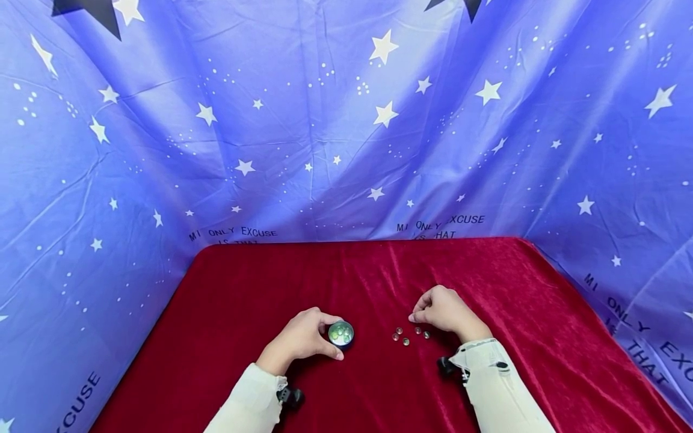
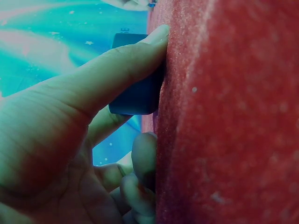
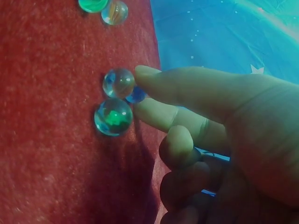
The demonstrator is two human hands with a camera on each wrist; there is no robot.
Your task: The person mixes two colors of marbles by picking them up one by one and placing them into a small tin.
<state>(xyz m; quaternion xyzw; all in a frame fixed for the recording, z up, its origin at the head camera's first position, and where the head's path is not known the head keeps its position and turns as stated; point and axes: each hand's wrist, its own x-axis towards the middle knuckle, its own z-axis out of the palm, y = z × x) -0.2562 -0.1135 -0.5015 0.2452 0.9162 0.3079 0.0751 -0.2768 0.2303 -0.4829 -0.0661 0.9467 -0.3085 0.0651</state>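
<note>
My left hand holds a small round dark-blue container between thumb and fingers. It stands upright on the red cloth, and several greenish marbles show inside its shiny interior in the head view. Across to the right, my right hand has its thumb and index finger at a blue marble, which they pinch low over the cloth. Just beside those fingertips lie a clear marble and a green-swirled marble. An orange-striped marble and a green marble rest farther off.
A red velvet cloth with soft wrinkles covers the table. Blue curtains with white stars surround its back and sides. The loose marbles lie between the container and my right hand.
</note>
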